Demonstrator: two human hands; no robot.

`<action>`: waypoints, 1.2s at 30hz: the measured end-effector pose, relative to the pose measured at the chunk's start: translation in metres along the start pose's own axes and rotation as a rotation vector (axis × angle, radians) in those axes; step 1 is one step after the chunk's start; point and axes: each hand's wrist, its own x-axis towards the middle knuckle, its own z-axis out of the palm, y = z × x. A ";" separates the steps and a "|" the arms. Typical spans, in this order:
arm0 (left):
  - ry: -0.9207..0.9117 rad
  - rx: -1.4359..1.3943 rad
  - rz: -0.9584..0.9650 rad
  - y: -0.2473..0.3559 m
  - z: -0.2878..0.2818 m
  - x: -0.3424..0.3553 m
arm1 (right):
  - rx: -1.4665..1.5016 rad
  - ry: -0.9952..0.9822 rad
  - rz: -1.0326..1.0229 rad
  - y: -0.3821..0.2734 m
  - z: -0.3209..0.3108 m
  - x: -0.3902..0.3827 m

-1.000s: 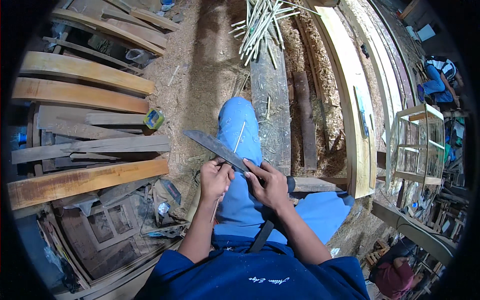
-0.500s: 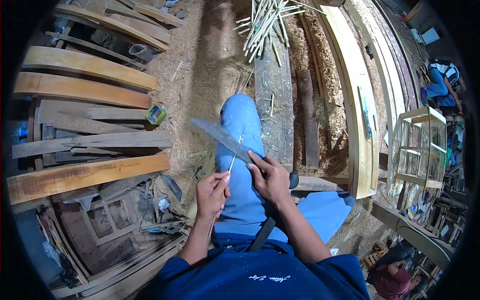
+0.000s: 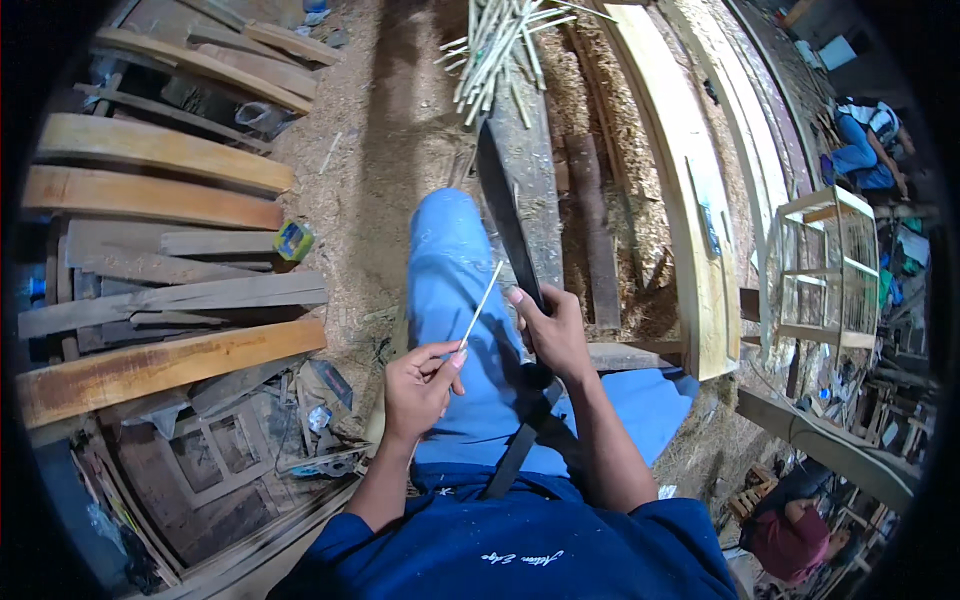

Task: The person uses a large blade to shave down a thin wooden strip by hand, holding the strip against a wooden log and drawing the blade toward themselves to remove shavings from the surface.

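Observation:
A thin pale wooden stick (image 3: 481,312) is pinched between the thumb and fingers of my left hand (image 3: 420,390), slanting up over my blue trouser leg (image 3: 450,235). My right hand (image 3: 560,338) grips a long dark-bladed knife (image 3: 508,205) near the base of its blade, thumb along its side. The blade points away from me, beyond my knee, apart from the stick. A dark rounded end (image 3: 535,377) shows below my right hand. Ahead, a loose heap of similar pale sticks (image 3: 500,45) lies on a grey plank (image 3: 538,170).
Stacked boards (image 3: 160,195) line the left, with a yellow-green tape measure (image 3: 293,241) at their ends. Long pale beams (image 3: 665,150) run along the right above wood shavings. Farther right stand a wooden slatted cage (image 3: 828,270) and two other people (image 3: 868,145).
The knife has swung away from the stick, its tip going from the left to straight ahead. My left hand keeps the stick, now tilted more to the right. The whole view has shifted slightly.

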 end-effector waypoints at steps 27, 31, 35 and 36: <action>-0.182 -0.072 0.269 0.015 -0.007 0.046 | 0.681 0.226 0.118 0.028 -0.038 0.020; 0.052 0.079 0.596 0.022 0.030 0.071 | 0.582 0.224 0.108 0.036 -0.047 0.011; 0.079 0.163 0.673 0.022 0.047 0.089 | 0.298 0.317 0.113 0.044 -0.064 -0.013; 0.085 0.251 0.724 0.019 0.049 0.095 | 0.104 0.312 -0.013 0.044 -0.065 -0.021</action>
